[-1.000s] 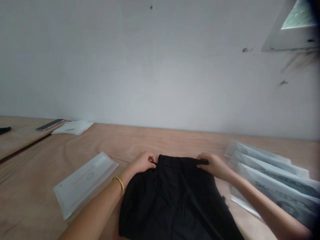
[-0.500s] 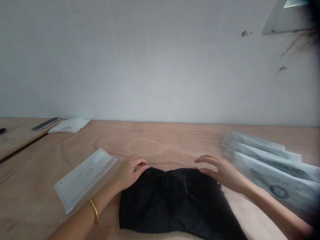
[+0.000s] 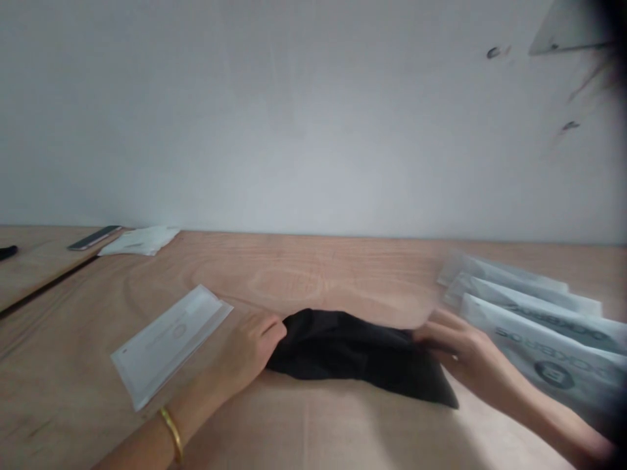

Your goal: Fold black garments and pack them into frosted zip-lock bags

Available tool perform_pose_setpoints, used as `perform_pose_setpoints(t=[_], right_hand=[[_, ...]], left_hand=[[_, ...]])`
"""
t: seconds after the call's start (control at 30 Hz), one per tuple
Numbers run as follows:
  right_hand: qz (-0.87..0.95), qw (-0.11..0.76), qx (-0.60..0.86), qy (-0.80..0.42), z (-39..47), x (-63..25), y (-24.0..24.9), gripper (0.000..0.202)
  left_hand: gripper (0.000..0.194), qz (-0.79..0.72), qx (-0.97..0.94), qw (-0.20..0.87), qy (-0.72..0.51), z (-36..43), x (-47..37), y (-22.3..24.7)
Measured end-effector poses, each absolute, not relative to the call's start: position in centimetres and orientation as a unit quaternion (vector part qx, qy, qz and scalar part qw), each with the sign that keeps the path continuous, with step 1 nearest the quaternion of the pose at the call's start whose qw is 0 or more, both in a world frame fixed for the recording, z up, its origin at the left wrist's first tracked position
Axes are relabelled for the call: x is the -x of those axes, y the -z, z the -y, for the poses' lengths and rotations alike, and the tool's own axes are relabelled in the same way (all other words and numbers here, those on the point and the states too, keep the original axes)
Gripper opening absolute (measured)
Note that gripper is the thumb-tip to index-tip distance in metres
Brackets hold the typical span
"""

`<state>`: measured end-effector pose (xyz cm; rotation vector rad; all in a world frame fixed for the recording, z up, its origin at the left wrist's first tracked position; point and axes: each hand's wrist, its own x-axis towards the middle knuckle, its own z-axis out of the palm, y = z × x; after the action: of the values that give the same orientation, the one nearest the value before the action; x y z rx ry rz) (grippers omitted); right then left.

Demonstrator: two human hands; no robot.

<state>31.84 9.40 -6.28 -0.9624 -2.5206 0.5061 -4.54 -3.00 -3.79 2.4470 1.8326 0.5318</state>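
Note:
A piece of black cloth [image 3: 355, 349] stretches between my two hands over the table, its near edge hanging or folded toward me. My left hand [image 3: 257, 343], with a gold bangle on the wrist, is closed on the cloth's left end. At the right end, my right hand [image 3: 448, 336] pinches the cloth's upper edge, and a dark corner droops below it. What kind of garment or item the cloth is cannot be made out.
Left of my left hand lies a flat white printed packet [image 3: 171, 343]. Several frosted plastic bags [image 3: 533, 352] with dark lettering overlap at the right. Far left are white sheets [image 3: 141, 241] and a dark flat object [image 3: 95, 238] by a gap between tabletops. A wall stands behind.
My right hand has closed on the cloth. The cloth's near part has come up off the table, so it now spans a narrower strip between my hands.

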Motion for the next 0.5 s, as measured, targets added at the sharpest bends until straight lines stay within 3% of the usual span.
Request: perform_pose_setpoints(t=[0.13, 0.2, 0.27, 0.4, 0.5], right_hand=[[0.931, 0.106, 0.316, -0.148, -5.7, -33.9, 7.7, 0.022], [0.929, 0.132, 0.331, -0.098, -4.7, -33.8, 7.8, 0.018], [0.925, 0.166, 0.336, -0.058, -4.3, -32.9, 7.6, 0.029], [0.939, 0.109, 0.315, -0.083, -4.1, -30.3, 6.3, 0.018], [0.927, 0.163, 0.327, -0.081, -3.3, -27.5, 5.2, 0.02]], left_hand=[[0.018, -0.521, -0.841, -0.03, -0.141, 6.9, 5.2, 5.6], [0.029, -0.524, -0.839, -0.036, -0.139, 7.7, 5.6, 6.2], [0.037, -0.535, -0.833, -0.036, -0.137, 7.7, 6.0, 6.5], [0.037, -0.529, -0.834, -0.08, -0.134, 6.9, 6.5, 7.2], [0.031, -0.526, -0.833, -0.116, -0.127, 6.5, 6.7, 7.6]])
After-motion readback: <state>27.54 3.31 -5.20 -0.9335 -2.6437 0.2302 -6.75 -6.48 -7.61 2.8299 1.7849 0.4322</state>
